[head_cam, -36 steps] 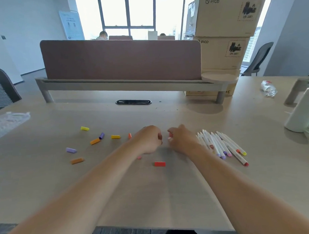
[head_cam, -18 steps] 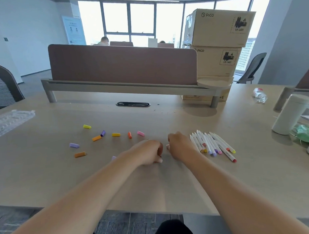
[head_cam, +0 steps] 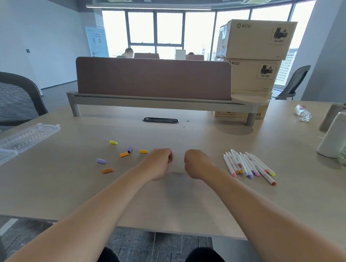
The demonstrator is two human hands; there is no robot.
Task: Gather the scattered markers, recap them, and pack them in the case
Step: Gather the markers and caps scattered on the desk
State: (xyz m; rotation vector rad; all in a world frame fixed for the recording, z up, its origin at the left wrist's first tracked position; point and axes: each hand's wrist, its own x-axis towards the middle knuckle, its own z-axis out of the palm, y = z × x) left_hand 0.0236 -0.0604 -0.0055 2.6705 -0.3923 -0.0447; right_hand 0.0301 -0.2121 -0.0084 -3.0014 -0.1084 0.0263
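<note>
Pink cap (head_cam: 172, 155) shows at your curled left hand (head_cam: 159, 163), grip unclear; your right hand (head_cam: 197, 164) is curled too, content hidden. Markers (head_cam: 248, 166) lie on the counter (head_cam: 190, 204) to its right.

Open-plan office: desk divider (head_cam: 154, 78), mesh chair (head_cam: 12, 101), stacked cartons (head_cam: 254, 55).

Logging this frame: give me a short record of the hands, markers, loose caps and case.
left hand: fingers curled, a pink cap at the fingertips; grip unclear
right hand: fingers curled, contents hidden
markers: bunched on the table right of the hands, coloured ends toward the person
loose caps: six left of the hands; two yellow, two purple, two orange
case: clear, at the table's left edge, far from the markers
</note>
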